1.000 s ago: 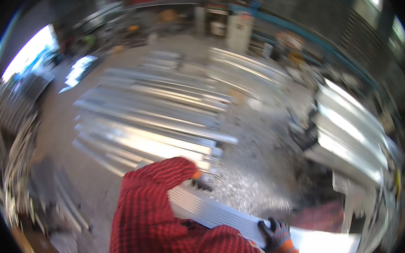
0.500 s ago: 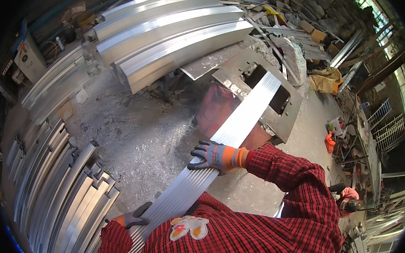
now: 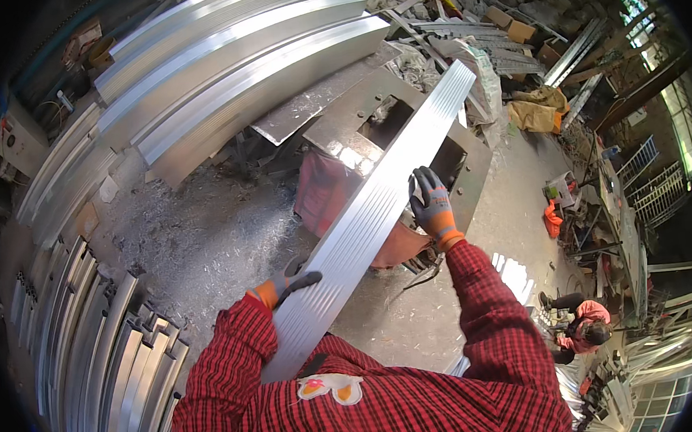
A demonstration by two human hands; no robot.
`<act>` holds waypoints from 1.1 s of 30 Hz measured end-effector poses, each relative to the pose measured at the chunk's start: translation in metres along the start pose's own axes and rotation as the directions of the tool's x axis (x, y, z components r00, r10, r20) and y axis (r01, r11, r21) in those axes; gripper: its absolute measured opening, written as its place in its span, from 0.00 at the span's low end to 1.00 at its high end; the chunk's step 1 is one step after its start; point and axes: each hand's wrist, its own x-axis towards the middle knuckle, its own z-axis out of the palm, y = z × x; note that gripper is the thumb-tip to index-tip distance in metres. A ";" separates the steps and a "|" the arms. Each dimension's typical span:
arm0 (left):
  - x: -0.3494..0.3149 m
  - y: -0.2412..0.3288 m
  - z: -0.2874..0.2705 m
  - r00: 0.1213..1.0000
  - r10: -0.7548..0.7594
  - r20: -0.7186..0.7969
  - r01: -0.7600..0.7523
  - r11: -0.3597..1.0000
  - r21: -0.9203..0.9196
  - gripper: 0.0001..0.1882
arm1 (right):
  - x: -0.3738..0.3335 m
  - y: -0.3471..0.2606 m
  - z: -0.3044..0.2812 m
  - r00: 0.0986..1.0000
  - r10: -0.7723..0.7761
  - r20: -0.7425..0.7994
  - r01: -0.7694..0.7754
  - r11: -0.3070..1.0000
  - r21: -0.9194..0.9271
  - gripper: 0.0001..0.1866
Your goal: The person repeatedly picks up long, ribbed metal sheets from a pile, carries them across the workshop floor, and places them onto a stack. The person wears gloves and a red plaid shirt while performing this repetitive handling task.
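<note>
A long, flat silver metal profile with ribs along its face slants from near my body up over a metal worktable with rectangular cut-outs. Both hands wear grey and orange work gloves with dark fingers. My left hand is closed on the profile's left edge near its lower end, thumb on the ribbed face and the other fingers mostly hidden. Further up, my right hand holds the right edge with bent fingers. The far end of the profile reaches past the table opening.
Large silver profiles lie stacked at the back left. More long profiles fill the left side. Scrap and a tan sack lie at the back right. Another person crouches at the lower right. Shavings cover the floor.
The profile has moved up and away from me, further across the table. My left hand has come up and right along with it; my right hand has shifted up and right to its right edge.
</note>
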 end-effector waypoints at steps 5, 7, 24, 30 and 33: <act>0.048 0.012 0.019 0.994 0.010 0.110 0.010 0.984 -0.179 0.50 | -0.068 -0.001 0.068 0.855 0.507 -0.107 -0.373 0.745 0.552 0.34; 0.040 0.007 0.024 0.989 -0.088 0.117 0.118 0.952 -0.281 0.50 | -0.055 -0.069 0.066 0.594 0.662 0.457 -0.462 -0.185 0.867 0.34; -0.203 -0.126 -0.040 0.985 -0.090 0.145 0.085 0.995 0.043 0.58 | -0.193 -0.270 0.148 0.667 0.569 0.480 -0.212 -0.473 0.855 0.32; -0.251 -0.201 -0.050 0.992 -0.069 0.110 0.080 0.991 -0.103 0.55 | -0.231 -0.348 0.138 0.496 0.558 0.666 -0.335 -0.584 0.739 0.41; -0.251 -0.222 -0.047 0.990 -0.108 0.090 0.123 0.974 -0.188 0.55 | -0.229 -0.366 0.126 0.476 0.634 0.610 -0.385 -0.473 0.792 0.36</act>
